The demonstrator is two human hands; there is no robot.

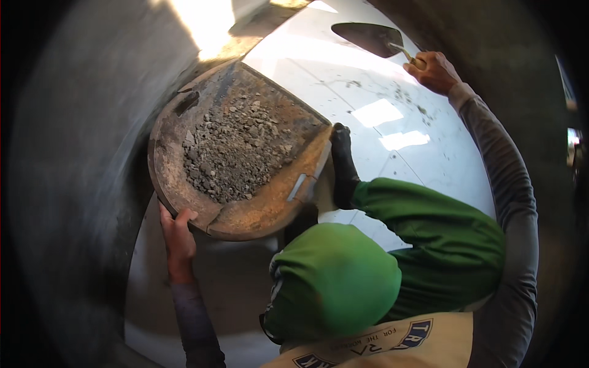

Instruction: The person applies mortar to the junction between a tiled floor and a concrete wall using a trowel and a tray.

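My left hand (pixel 178 236) is closed on the lower left rim of a worn, rust-brown scoop pan (pixel 169 168), the thumb over the edge. Grey mortar rubble (pixel 236 150), crumbs and small lumps, lies in the pan's middle. The pan has a rounded side toward me, a straight edge at the upper right and a slot in its right side. Out at the far right, my right hand (pixel 435 72) grips the handle of a pointed trowel (pixel 368 40). The dark blade hangs just over the floor or touches it; I cannot tell which.
White glossy tiles (pixel 307 92) cover the floor, with dark crumbs (pixel 402 95) scattered near the trowel. Grey walls (pixel 73 153) rise close on the left and right. My green-clad knees (pixel 337 276) are bent in front, and a dark-covered foot (pixel 343 159) stands beside the pan.
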